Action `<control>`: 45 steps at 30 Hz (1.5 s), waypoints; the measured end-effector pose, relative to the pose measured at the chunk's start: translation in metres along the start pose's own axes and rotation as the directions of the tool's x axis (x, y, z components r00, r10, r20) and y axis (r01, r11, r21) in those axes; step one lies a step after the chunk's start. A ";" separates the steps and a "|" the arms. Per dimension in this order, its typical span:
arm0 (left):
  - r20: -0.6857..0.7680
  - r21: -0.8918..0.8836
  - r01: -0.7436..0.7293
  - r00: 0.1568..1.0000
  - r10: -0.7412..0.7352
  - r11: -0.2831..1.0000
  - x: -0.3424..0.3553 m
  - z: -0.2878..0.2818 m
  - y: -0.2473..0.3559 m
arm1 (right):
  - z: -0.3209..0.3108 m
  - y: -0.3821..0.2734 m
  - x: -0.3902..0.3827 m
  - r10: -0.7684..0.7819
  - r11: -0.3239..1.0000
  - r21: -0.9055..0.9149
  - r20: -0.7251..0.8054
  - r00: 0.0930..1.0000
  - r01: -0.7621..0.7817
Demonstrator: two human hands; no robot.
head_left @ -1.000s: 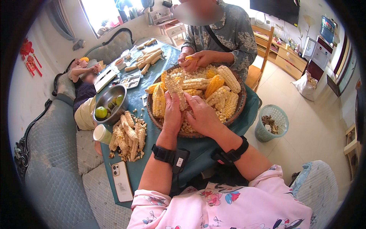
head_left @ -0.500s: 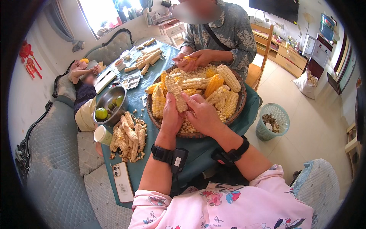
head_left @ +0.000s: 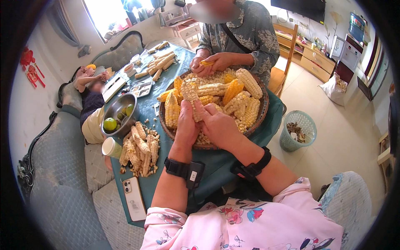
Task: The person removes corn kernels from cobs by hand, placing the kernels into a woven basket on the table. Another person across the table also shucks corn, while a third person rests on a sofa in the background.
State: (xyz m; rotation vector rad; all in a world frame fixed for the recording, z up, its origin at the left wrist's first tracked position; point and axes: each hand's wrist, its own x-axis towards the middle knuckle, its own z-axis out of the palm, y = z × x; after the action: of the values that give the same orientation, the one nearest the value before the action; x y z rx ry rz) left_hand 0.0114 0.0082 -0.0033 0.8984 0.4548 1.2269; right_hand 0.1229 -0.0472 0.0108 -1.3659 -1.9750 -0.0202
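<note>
Over the near part of a round woven basket (head_left: 266, 109), both my hands grip one pale ear of corn (head_left: 190, 94), tilted with its tip pointing away from me. Its lower end lies in my left hand (head_left: 187, 127), fingers wrapped round it. My right hand (head_left: 217, 126) presses against its right side with the thumb and fingers. Yellow and whitish corn ears (head_left: 233, 91) and loose kernels fill the basket around my hands. Across from me, another person's hands (head_left: 208, 64) hold a yellow piece of corn above the basket's far side.
Left of the basket lie a pile of stripped cobs (head_left: 141, 152), a steel bowl (head_left: 132, 102) with green fruit, a paper cup (head_left: 111, 147) and a phone (head_left: 134, 199). More cobs (head_left: 156, 64) rest farther back. A mesh bin (head_left: 298, 139) stands right. Someone reclines on the sofa (head_left: 54, 175).
My right hand has shifted slightly along the corn, its thumb now farther forward. The other person's hands have moved a little; the ear stays in nearly the same place.
</note>
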 end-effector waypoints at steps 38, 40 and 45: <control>-0.066 0.019 0.029 0.997 -0.028 0.999 -0.002 -0.001 0.002 | -0.001 0.000 -0.002 -0.053 0.998 -0.044 -0.028 0.998 0.051; -0.071 0.013 0.048 0.996 -0.047 0.999 0.000 -0.005 0.003 | -0.001 0.000 -0.003 -0.080 0.996 -0.035 -0.033 0.996 0.079; -0.045 -0.034 0.032 0.998 -0.034 0.999 0.001 -0.006 0.004 | -0.004 -0.001 -0.003 -0.028 0.990 0.138 -0.086 0.996 0.040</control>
State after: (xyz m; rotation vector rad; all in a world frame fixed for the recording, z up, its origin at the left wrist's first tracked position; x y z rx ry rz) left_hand 0.0053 0.0111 -0.0036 0.8334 0.4822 1.2234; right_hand 0.1250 -0.0510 0.0125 -1.2226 -1.8928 0.0434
